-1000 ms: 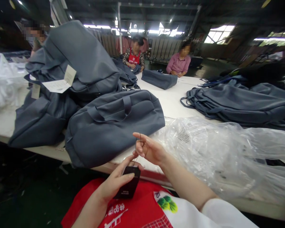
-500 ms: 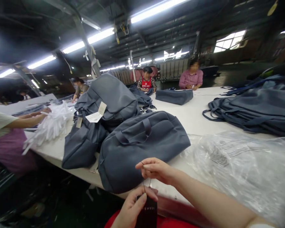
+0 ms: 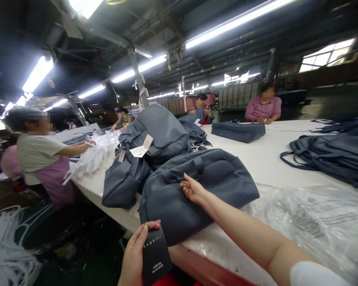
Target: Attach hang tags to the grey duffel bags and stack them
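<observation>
My left hand [image 3: 139,248] is closed on a black hang tag [image 3: 156,256] with small pale lettering, held low in front of the table edge. Just beyond it lies a dark blue-grey duffel bag [image 3: 203,198] with two short carry handles. Over the front of that bag reaches my right hand [image 3: 192,188], its fingers loosely bent and apart, close to the handle [image 3: 198,167]. Whether it touches the handle or the bag I cannot tell. Any cord on the tag is too fine to make out.
More blue-grey bags [image 3: 161,131] are heaped behind, one with a white label [image 3: 141,149]. Clear plastic bags [image 3: 313,222] cover the table's right front. A stack of flat bags [image 3: 334,155] lies farther right. A co-worker [image 3: 43,155] stands left beside white strips [image 3: 92,155].
The head view has swung left. My right hand has moved from the tag's cord up and forward over the duffel bag. My left hand still holds the tag, now turned to face me.
</observation>
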{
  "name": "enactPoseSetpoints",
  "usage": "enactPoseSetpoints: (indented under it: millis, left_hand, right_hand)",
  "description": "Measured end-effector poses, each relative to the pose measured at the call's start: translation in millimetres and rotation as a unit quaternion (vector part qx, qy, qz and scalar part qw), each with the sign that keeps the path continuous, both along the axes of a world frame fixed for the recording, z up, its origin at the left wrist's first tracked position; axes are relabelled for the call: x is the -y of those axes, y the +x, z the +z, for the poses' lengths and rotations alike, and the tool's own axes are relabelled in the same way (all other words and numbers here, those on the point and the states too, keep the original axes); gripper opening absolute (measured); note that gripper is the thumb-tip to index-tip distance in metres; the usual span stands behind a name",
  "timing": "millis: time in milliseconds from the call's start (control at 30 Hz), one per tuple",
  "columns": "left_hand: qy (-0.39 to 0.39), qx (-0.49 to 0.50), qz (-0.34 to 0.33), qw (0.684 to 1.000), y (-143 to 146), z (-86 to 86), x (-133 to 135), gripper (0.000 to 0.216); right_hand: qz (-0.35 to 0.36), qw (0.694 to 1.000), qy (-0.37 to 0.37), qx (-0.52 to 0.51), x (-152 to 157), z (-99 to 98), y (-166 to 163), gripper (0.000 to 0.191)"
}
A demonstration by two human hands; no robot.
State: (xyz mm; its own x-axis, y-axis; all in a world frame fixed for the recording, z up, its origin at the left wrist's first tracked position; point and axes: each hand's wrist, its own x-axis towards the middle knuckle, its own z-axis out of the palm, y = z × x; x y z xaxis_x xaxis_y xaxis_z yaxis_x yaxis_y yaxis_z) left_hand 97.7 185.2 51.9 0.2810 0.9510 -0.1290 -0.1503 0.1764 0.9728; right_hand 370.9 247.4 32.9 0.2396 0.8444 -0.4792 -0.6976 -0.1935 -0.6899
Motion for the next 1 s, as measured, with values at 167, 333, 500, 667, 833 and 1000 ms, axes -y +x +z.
enactPoseSetpoints:
  millis: [167,333,500,667,833,1000]
  left_hand:
    - [0.003,0.004,0.007,1.000,10,10.1,-3,0.048]
    - [0.044,-0.024,-0.049,0.998,23,7.9,0,0.044]
    - [0.064,-0.102,-0.093,0.988,26,8.1,2,0.048]
    - [0.222,-0.213,-0.011,0.952,24,17.6,-25,0.046]
    - [0.447,-0.328,0.036,0.832,37,48.2,-44,0.036]
    - [0.614,-0.418,-0.032,0.669,75,57.4,-7,0.042]
  right_hand:
    - [-0.037,0.998,0.022,-0.054,-8,1.9,2,0.033]
    - [-0.070,0.996,0.041,-0.044,-10,12.2,8,0.029]
    - [-0.038,0.990,0.135,0.035,14,33.2,2,0.023]
    - [0.029,0.946,0.264,0.183,71,46.7,-18,0.032]
    - [0.091,0.873,0.393,0.276,131,65.7,-20,0.037]
    - [0.135,0.854,0.443,0.237,169,85.0,-21,0.028]
